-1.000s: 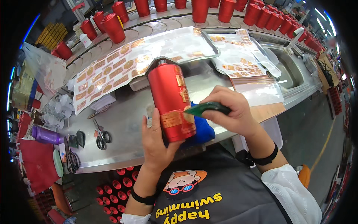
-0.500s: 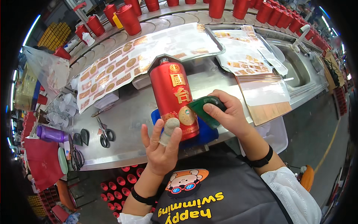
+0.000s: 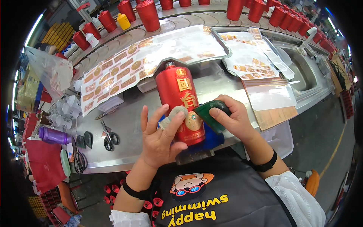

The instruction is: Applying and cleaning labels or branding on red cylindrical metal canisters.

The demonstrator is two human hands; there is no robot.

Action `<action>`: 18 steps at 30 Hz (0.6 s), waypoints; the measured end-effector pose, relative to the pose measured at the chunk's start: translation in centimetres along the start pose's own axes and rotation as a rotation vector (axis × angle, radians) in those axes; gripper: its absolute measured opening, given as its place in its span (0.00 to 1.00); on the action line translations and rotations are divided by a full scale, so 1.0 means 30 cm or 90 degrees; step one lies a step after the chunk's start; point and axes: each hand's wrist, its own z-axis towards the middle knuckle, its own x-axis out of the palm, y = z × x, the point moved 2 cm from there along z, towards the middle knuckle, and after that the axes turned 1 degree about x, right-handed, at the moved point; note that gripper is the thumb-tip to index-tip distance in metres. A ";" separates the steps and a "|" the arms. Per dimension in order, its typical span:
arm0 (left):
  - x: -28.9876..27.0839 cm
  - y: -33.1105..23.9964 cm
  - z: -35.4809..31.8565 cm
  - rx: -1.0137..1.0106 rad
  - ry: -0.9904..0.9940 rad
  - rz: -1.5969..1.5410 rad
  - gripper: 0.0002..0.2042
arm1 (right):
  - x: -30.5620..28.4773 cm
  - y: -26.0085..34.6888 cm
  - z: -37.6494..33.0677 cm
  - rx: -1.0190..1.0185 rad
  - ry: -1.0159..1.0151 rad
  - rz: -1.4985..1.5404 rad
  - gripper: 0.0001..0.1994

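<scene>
1. My left hand (image 3: 160, 138) lay with open, spread fingers against the lower side of the red bottle (image 3: 180, 104), a grey wad of cloth (image 3: 174, 113) pressed under the fingertips; it clasped nothing. A second earlier that hand had been wrapped around the bottle from behind, so it had let go and come round to the front.
2. My right hand (image 3: 232, 117) gripped a dark green scraper (image 3: 210, 115), its edge set beside the round gold label (image 3: 193, 121) low on the bottle. Earlier the scraper had been higher and further right.
3. The bottle lay tilted, neck away from me, its base on a blue pad (image 3: 211, 140) at the near edge of the worktop (image 3: 124, 125). It had turned since then, and the gold characters now faced up.
4. I judged the label was being smoothed down, with the left hand steadying rather than holding.
5. Further out lay sheets of gold stickers (image 3: 113, 73), scissors (image 3: 109, 138) to the left, and rows of red bottles (image 3: 147, 15) along the back.
</scene>
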 end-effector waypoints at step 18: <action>0.043 -0.064 -0.075 -0.146 -0.060 -0.112 0.38 | -0.018 0.000 -0.029 -0.002 -0.052 0.060 0.12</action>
